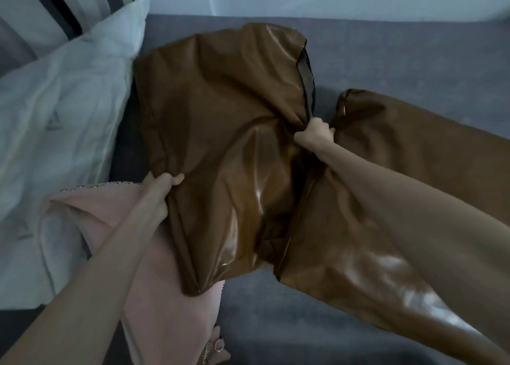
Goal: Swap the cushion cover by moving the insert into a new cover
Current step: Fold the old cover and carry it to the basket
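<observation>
A grey sofa (400, 61) fills the frame. At the upper left a striped cushion (41, 8) is seen, with a white insert (60, 116) slumped below it. A pink cover (165, 295) lies at the lower left, partly overlapped by the brown cover (220, 144) held up in the centre. At the lower right a second brown cushion (414, 171) is laid, partly hidden by the right forearm. The brown cover is gripped at its lower left edge by the left hand (161, 196), fingers curled over the fabric. Its right edge, below a dark opening, is bunched in the fist of the right hand (314, 137). Both arms are stretched forward from the bottom of the frame.
</observation>
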`<action>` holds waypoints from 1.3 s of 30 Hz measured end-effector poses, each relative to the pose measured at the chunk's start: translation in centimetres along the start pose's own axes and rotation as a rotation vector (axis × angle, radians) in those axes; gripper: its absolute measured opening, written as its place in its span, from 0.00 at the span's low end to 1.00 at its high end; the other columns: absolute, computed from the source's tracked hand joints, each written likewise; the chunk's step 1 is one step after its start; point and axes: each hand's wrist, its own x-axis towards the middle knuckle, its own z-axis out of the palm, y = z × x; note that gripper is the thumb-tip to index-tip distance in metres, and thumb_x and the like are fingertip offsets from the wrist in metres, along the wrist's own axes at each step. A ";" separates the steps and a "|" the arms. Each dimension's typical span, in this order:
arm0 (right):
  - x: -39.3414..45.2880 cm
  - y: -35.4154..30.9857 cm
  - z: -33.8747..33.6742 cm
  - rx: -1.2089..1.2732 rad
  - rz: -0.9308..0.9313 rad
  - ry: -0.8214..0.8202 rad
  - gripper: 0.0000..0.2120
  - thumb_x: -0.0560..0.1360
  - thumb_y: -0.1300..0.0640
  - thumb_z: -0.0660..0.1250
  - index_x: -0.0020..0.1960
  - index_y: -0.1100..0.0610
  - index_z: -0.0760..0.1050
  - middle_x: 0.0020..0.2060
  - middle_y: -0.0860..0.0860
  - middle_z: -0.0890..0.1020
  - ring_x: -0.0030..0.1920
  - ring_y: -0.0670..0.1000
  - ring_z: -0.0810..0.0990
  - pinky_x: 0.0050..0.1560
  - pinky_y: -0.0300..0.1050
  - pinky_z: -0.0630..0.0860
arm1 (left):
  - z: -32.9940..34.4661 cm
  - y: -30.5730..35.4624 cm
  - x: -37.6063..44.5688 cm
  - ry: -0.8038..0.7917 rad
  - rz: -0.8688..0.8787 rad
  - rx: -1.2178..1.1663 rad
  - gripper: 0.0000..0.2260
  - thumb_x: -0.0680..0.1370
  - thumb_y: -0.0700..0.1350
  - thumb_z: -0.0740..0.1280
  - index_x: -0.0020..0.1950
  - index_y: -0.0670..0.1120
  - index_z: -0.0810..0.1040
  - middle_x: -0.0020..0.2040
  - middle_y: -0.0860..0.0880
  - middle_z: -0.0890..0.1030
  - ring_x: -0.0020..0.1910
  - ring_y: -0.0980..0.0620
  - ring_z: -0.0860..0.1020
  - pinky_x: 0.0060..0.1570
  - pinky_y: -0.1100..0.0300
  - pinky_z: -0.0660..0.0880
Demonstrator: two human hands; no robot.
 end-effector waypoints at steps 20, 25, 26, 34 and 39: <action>-25.2 -3.1 -28.0 0.835 -0.207 0.179 0.10 0.72 0.57 0.72 0.45 0.58 0.71 0.55 0.55 0.73 0.57 0.55 0.76 0.56 0.40 0.75 | -6.0 16.9 -30.8 -0.090 0.574 0.051 0.10 0.68 0.54 0.76 0.47 0.54 0.84 0.48 0.54 0.84 0.51 0.53 0.82 0.57 0.54 0.77; -32.1 1.4 -36.7 0.959 -0.214 0.211 0.34 0.64 0.66 0.77 0.62 0.52 0.63 0.61 0.57 0.73 0.55 0.55 0.78 0.55 0.48 0.79 | -6.4 18.9 -36.9 -0.121 0.552 0.019 0.18 0.69 0.48 0.76 0.57 0.53 0.77 0.52 0.54 0.81 0.53 0.52 0.80 0.49 0.60 0.75; -33.1 2.2 -38.4 0.970 -0.203 0.238 0.35 0.64 0.66 0.78 0.63 0.52 0.63 0.63 0.56 0.72 0.56 0.56 0.78 0.57 0.50 0.78 | -6.2 19.4 -38.1 -0.130 0.539 -0.001 0.21 0.69 0.47 0.76 0.59 0.53 0.74 0.51 0.55 0.81 0.52 0.53 0.80 0.45 0.61 0.75; -42.5 6.3 -49.7 0.965 -0.310 0.383 0.02 0.66 0.71 0.72 0.37 0.70 0.79 0.53 0.48 0.84 0.61 0.43 0.77 0.63 0.38 0.69 | -4.3 26.1 -47.2 -0.371 0.640 -0.036 0.24 0.72 0.39 0.73 0.67 0.51 0.76 0.57 0.52 0.83 0.56 0.55 0.80 0.61 0.60 0.74; -48.8 8.5 -53.0 1.033 -0.288 0.483 0.11 0.70 0.69 0.69 0.39 0.78 0.73 0.39 0.59 0.77 0.41 0.49 0.78 0.41 0.31 0.72 | -2.8 30.4 -54.2 -0.551 0.851 0.110 0.08 0.70 0.52 0.73 0.46 0.51 0.86 0.31 0.57 0.82 0.34 0.56 0.80 0.37 0.65 0.77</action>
